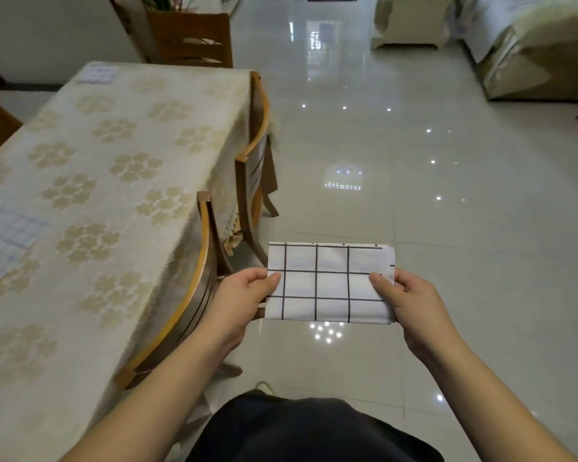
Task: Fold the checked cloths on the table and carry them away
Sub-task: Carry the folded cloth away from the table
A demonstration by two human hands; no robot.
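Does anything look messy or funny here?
Only slightly: the folded white cloth with black checks, held by the left hand and right hand, has layers poking out unevenly at its far right corner. Nothing looks spilled or broken.

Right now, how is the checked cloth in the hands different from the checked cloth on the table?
The held cloth is folded into a small neat rectangle; the cloth on the table lies spread flat. The held cloth is up over the floor, pinched by the left hand and right hand; the table cloth is untouched. The held cloth's lines look bold and dark, the table cloth's faint. Both are white with a grid.
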